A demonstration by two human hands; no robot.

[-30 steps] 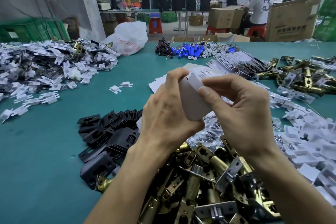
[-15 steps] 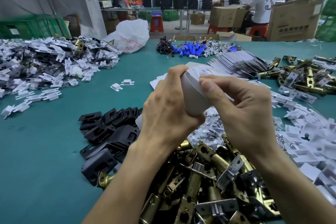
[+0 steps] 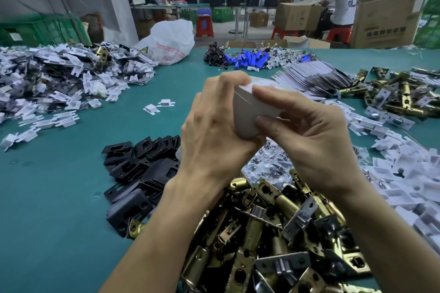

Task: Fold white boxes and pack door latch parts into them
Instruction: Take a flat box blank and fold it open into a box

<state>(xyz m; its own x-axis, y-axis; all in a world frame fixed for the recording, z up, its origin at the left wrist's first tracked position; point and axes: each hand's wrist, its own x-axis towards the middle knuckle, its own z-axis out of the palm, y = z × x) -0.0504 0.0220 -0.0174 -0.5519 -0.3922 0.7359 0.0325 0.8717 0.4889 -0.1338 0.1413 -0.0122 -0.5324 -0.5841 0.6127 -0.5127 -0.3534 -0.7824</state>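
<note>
A small white box (image 3: pixel 247 112) is held above the green table (image 3: pixel 59 185) between both hands. My left hand (image 3: pixel 214 131) wraps its left side, fingertips curled over the top edge. My right hand (image 3: pixel 309 140) pinches it from the right, thumb on the near face and forefinger across the top. Directly below lies a heap of brass door latches (image 3: pixel 273 233). Black strike plates (image 3: pixel 142 169) are stacked to the left of my left wrist. Small clear bags of screws (image 3: pixel 271 164) lie under my hands. Flat white box blanks (image 3: pixel 312 76) fan out behind.
White plastic parts are piled at far left (image 3: pixel 59 81) and at right (image 3: pixel 404 173). More brass latches (image 3: pixel 400 93) lie at far right. Blue cylinders with wires (image 3: pixel 247 59) and a white plastic bag (image 3: pixel 171 40) sit at the back. Two people work among cardboard cartons beyond the table.
The box's top flap has been pressed down under my right forefinger. Both hands stayed together over the latch heap, turning the box slightly.
</note>
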